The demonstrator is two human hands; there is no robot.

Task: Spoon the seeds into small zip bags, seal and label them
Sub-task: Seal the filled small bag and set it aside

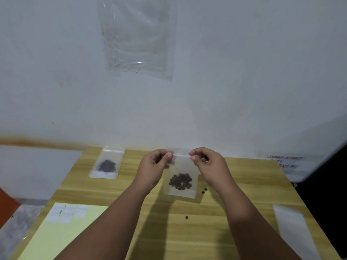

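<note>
A small clear zip bag (183, 166) with dark seeds (180, 181) in its lower half stands upright over the wooden table (216, 212). My left hand (155, 164) pinches the bag's top strip at its left end. At the right end of that strip, my right hand (206, 162) pinches it too. A second small bag of seeds (107, 163) lies flat at the table's back left. A yellow sheet (62, 235) with white labels (67, 213) lies at the front left.
Three loose seeds lie on the table, two (204, 191) right of the held bag and one (186, 217) nearer me. An empty clear bag (293, 229) lies at the front right. A large plastic bag (139, 36) hangs on the wall.
</note>
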